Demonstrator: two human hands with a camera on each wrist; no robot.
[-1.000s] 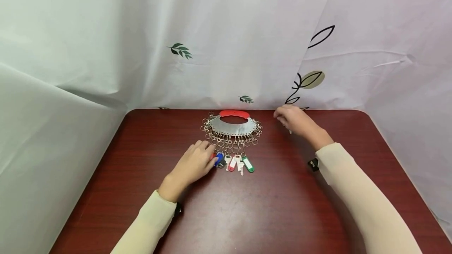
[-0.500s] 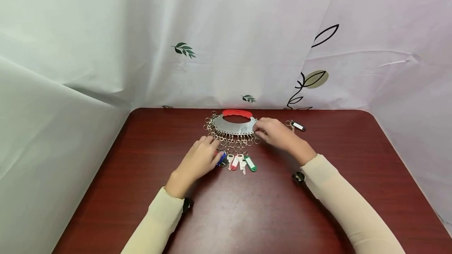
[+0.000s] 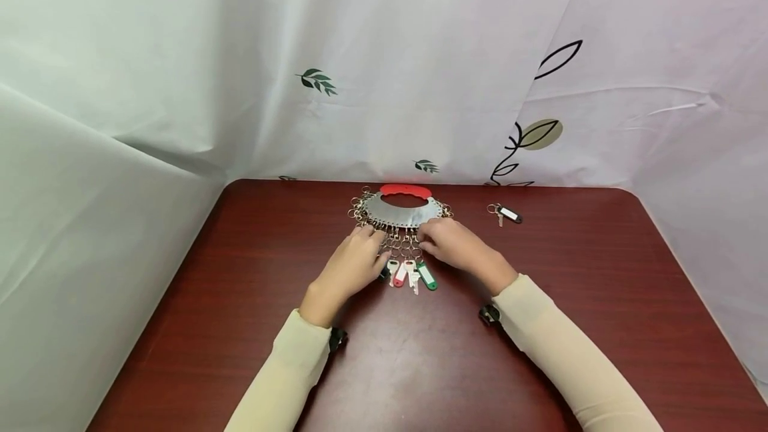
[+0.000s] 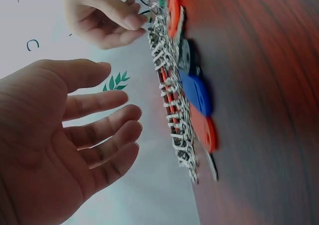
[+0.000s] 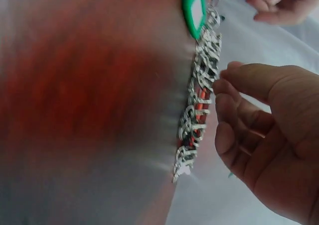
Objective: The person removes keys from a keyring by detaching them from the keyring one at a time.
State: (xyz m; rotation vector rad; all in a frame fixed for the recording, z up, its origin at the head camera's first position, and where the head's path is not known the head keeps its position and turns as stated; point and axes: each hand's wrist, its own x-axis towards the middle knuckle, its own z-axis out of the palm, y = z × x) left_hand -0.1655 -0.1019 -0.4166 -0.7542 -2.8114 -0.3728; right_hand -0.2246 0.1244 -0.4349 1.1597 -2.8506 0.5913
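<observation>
A curved metal key holder [image 3: 401, 215] with a red grip [image 3: 405, 190] lies on the table, its lower edge lined with clips and split rings. My left hand [image 3: 353, 264] hovers over its lower left, fingers loosely curved and nothing held, as the left wrist view shows. Below that hand are a blue key tag [image 4: 198, 94] and an orange-red tag [image 4: 203, 128]. My right hand [image 3: 457, 245] has its thumb and index fingertips close together right at the clips on the lower right. Keys [image 3: 416, 283], a red tag [image 3: 400, 275] and a green tag [image 3: 427, 275] hang at front.
A loose key with a black tag [image 3: 510, 214] lies on the dark red wooden table [image 3: 576, 272], right of the holder. White curtain [image 3: 372, 85] with leaf prints stands behind the table and along both sides.
My right hand let go of the black-tagged key at the right and moved left to the holder's clips, then lower along them. The left hand shifted slightly right, over the blue tag.
</observation>
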